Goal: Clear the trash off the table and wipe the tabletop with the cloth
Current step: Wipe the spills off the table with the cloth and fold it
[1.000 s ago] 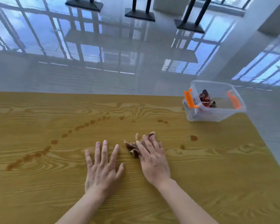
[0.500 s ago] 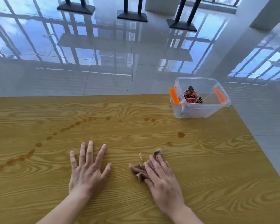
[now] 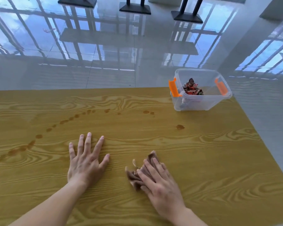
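Head view: a wood-grain surface seen from above, with a glossy tiled floor beyond its far edge.
Right hand: lies flat, fingers extended, pressing a crumpled brown cloth onto the surface; not closed around it.
Cloth: bunched under the right fingers, sticking out to their left and past the fingertips, near the front middle of the surface.
Left hand: released, palm down, fingers spread, resting on bare wood just left of the cloth and apart from it.
Stains: brown drops trail in an arc from the left edge up toward the middle; a single larger spot sits further right, well beyond the right hand.
Bin: clear plastic box with orange latches, at the far right corner of the surface.
Trash: crumpled red and dark wrappers inside the bin.
Table bases: three black pedestals stand on the floor at the top.
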A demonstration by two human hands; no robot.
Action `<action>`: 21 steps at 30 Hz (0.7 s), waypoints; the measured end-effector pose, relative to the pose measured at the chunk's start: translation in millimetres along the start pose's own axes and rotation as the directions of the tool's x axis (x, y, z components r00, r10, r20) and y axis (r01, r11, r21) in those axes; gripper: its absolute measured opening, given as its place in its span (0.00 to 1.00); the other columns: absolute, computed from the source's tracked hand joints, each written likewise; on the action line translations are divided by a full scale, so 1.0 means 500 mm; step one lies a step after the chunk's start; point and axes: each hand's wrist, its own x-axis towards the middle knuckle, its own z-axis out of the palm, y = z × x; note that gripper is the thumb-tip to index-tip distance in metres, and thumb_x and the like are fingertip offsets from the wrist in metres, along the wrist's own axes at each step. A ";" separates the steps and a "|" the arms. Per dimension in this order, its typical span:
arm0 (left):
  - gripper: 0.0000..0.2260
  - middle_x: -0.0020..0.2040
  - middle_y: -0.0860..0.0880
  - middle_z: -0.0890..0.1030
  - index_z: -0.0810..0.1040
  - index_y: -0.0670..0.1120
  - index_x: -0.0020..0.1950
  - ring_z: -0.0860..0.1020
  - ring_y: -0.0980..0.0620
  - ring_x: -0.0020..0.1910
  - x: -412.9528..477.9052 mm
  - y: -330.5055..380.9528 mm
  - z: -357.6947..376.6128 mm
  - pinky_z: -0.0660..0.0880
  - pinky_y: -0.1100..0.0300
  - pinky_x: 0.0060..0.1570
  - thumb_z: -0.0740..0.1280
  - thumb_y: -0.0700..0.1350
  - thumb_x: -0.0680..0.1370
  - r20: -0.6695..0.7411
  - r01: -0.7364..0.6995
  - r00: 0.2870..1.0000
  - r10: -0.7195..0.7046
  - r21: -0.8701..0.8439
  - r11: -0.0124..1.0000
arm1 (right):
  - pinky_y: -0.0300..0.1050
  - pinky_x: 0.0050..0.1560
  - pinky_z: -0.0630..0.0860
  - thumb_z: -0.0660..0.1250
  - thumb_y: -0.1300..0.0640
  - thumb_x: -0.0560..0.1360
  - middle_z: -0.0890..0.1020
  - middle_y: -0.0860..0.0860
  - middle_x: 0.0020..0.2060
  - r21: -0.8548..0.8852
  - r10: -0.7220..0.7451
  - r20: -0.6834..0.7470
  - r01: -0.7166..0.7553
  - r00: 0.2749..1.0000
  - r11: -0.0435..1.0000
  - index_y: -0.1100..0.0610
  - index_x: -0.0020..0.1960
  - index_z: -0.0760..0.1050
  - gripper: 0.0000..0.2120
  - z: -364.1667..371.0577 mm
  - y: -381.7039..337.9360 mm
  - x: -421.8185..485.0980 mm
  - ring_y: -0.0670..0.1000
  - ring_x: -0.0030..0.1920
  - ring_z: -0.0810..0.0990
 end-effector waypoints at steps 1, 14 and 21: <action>0.33 0.81 0.45 0.49 0.51 0.60 0.79 0.41 0.46 0.79 0.003 0.004 -0.004 0.41 0.37 0.74 0.46 0.70 0.75 0.009 0.002 1.000 -0.002 0.001 1.000 | 0.57 0.75 0.56 0.54 0.44 0.83 0.59 0.49 0.78 0.026 0.017 -0.013 -0.017 1.000 1.000 0.45 0.76 0.64 0.22 -0.003 0.019 -0.011 0.53 0.79 0.51; 0.33 0.81 0.44 0.45 0.47 0.59 0.79 0.39 0.44 0.78 0.001 0.003 -0.002 0.38 0.36 0.73 0.45 0.69 0.76 0.047 -0.012 0.999 0.010 0.032 0.999 | 0.59 0.75 0.54 0.50 0.39 0.83 0.56 0.48 0.79 -0.006 0.014 0.008 -0.014 1.000 1.000 0.38 0.74 0.64 0.21 0.019 -0.056 -0.022 0.54 0.79 0.48; 0.27 0.81 0.49 0.44 0.48 0.63 0.78 0.39 0.49 0.78 -0.001 -0.001 -0.016 0.36 0.42 0.75 0.47 0.65 0.80 0.124 0.028 0.992 -0.018 -0.075 0.997 | 0.59 0.77 0.50 0.50 0.42 0.82 0.57 0.51 0.78 0.062 0.499 -0.077 -0.495 0.863 0.867 0.44 0.75 0.63 0.23 0.013 -0.075 0.070 0.58 0.79 0.48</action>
